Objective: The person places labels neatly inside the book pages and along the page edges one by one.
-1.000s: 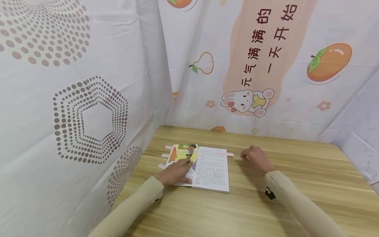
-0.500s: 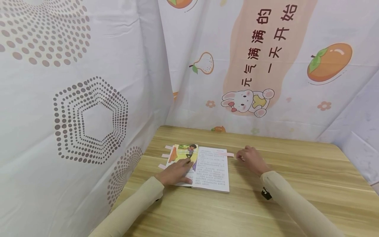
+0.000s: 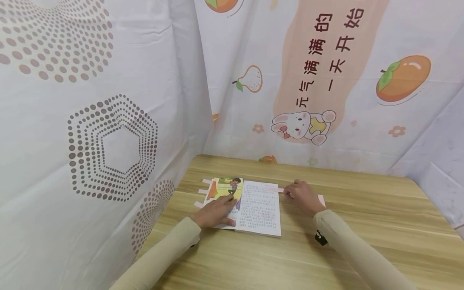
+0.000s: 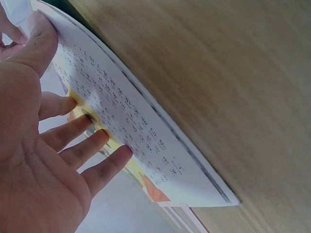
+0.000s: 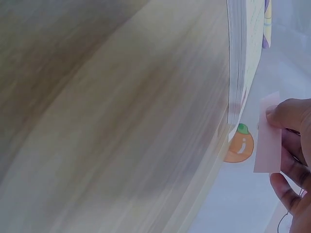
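An open book (image 3: 259, 209) lies on the table, with a colour picture of a child on its left page and printed text on the right. My left hand (image 3: 214, 211) rests on the left page with its fingers spread; in the left wrist view the thumb (image 4: 41, 41) presses the page near the inner fold. Just right of the book, my right hand (image 3: 302, 197) pinches a pink sticky tab (image 5: 268, 141) between thumb and fingers. Another pink tab (image 3: 280, 190) sticks out from the book's right edge, close to the right fingertips.
Several pink tabs (image 3: 198, 204) stick out along the book's left edge. A small pale pink piece (image 3: 321, 200) shows beside the right wrist. The wood-grain table (image 3: 232, 262) meets patterned cloth curtains (image 3: 235, 137) at the back and left.
My right hand has moved left toward the book's right edge, and the pale pink piece beside its wrist has come into view. The left hand has stayed on the page.
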The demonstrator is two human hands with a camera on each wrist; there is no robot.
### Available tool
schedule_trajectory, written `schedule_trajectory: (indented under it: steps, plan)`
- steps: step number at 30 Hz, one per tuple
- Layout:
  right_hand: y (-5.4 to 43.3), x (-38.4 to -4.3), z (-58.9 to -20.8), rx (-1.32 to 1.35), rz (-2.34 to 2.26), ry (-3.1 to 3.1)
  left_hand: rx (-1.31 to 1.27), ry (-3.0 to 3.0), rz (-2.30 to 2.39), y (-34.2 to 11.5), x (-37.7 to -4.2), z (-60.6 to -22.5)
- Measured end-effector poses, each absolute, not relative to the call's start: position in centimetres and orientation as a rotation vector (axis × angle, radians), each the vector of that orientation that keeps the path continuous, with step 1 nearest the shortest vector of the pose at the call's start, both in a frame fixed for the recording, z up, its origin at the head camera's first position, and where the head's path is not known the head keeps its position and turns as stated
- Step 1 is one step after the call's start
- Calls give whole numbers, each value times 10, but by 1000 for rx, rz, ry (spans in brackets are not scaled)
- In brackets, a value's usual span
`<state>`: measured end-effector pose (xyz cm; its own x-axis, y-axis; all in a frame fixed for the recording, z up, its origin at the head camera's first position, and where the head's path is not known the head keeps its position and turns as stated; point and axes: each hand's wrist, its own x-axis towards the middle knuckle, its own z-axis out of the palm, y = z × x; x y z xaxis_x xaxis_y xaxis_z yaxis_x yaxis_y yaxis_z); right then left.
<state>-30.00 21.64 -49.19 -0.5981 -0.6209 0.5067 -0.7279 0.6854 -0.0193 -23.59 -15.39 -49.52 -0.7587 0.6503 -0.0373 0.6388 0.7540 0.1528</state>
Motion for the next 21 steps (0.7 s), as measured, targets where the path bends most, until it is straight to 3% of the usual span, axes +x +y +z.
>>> schedule_trajectory:
  steps: [21]
  plan:
    - [191,-298,-489,1064,276,-2438,1018,2859,218,-154,-236,-498]
